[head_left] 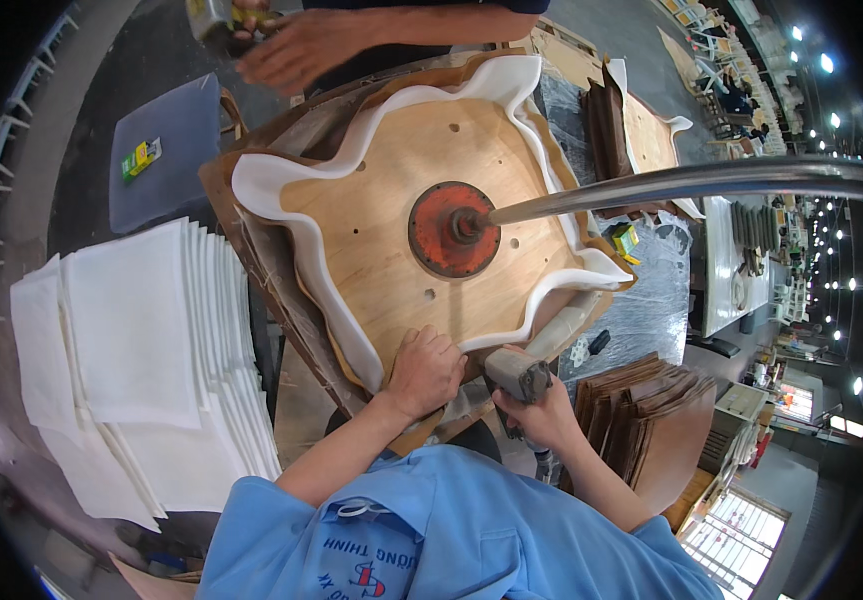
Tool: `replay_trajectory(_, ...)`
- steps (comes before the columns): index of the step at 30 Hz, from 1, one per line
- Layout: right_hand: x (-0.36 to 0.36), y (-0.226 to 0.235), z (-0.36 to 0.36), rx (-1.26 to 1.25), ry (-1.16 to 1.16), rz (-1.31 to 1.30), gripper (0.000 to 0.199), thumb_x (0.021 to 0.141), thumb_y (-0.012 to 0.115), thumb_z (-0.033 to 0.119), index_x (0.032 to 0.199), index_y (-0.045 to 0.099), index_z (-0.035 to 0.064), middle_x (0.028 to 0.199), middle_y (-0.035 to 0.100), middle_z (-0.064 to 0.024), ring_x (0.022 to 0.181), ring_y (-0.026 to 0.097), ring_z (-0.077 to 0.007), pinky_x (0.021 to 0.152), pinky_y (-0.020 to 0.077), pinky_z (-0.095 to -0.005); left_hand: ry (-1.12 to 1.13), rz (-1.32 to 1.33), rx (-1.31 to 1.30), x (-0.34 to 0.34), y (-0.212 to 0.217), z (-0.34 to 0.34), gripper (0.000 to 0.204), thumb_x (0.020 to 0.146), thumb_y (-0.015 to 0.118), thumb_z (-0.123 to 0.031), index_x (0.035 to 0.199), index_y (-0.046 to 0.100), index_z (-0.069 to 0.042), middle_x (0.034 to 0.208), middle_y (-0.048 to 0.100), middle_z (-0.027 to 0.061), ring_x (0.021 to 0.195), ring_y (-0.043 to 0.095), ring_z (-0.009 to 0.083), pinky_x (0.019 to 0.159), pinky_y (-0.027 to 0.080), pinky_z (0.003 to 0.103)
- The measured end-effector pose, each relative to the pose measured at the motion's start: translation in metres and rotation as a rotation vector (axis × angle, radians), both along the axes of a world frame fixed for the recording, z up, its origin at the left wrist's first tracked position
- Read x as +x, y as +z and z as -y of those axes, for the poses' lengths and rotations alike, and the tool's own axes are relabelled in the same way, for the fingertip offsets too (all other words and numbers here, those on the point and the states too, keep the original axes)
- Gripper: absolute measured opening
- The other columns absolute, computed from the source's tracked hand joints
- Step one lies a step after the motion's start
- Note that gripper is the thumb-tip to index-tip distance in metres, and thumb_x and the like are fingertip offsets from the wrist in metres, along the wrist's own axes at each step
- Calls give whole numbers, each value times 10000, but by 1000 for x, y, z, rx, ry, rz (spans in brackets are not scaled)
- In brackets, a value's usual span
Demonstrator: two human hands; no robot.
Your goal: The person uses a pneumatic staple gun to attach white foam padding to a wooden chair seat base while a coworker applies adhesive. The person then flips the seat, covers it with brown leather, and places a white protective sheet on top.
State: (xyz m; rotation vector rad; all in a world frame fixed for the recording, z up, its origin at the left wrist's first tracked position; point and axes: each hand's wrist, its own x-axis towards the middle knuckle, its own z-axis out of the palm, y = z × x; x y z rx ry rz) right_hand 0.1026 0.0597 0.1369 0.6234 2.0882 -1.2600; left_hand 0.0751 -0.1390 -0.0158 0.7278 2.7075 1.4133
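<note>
A plywood seat panel [351, 200] lies underside up in front of me, with white foam padding [326, 285] and brown cover material [281, 250] standing up round its edge. A round red press plate [426, 240] bears on its middle. My left hand [426, 372] is closed over the panel's near edge, its fingers curled on the cover's edge; the part under the fingers is hidden. Just to the right, my right hand [548, 415] grips a grey staple gun [517, 373], its nose close to the panel's near right edge.
A metal bar [691, 182] runs from the plate to the right. Stacked white foam sheets [131, 320] lie left, brown cover pieces [651, 420] right. Across from me, a co-worker's hand [296, 50] is beside a yellowish tool [213, 22]. Another padded panel [648, 135] sits far right.
</note>
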Motion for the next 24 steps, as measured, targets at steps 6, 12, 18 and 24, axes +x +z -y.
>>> replay_trajectory(6, -12, -4, 1, -14, 30, 26, 720, 989, 856, 114, 1645, 566, 56, 1087, 781, -86, 712, 674, -113, 642, 583, -316, 17, -11, 4, 1, -1, -1, 142, 897, 794, -190, 824, 717, -95, 860, 647, 89, 930, 606, 319, 855, 444, 484)
replay_trajectory(12, -19, 1, 6, 11, 44, 69, 721, 983, 864, 123, 1637, 571, 45, 1092, 778, -84, 695, 668, -114, 631, 575, -314, 26, -18, 15, 0, -4, -2, 141, 894, 797, -191, 833, 710, -98, 852, 635, 78, 924, 597, 313, 852, 434, 483)
replay_trajectory(18, -21, -5, 14, 50, 38, 82, 693, 976, 865, 113, 1608, 590, 35, 1105, 779, -88, 699, 667, -111, 622, 572, -313, 15, 4, -21, 0, -3, -1, 147, 907, 783, -193, 826, 710, -96, 848, 623, 76, 920, 590, 306, 857, 433, 478)
replay_trajectory(24, -15, -8, 17, 100, 102, 9, 662, 957, 886, 129, 1555, 618, 32, 1232, 789, -128, 966, 766, -215, 824, 631, -362, -5, 25, -21, 3, 0, 0, 147, 907, 775, -185, 824, 706, -86, 863, 637, 95, 949, 604, 321, 873, 442, 492)
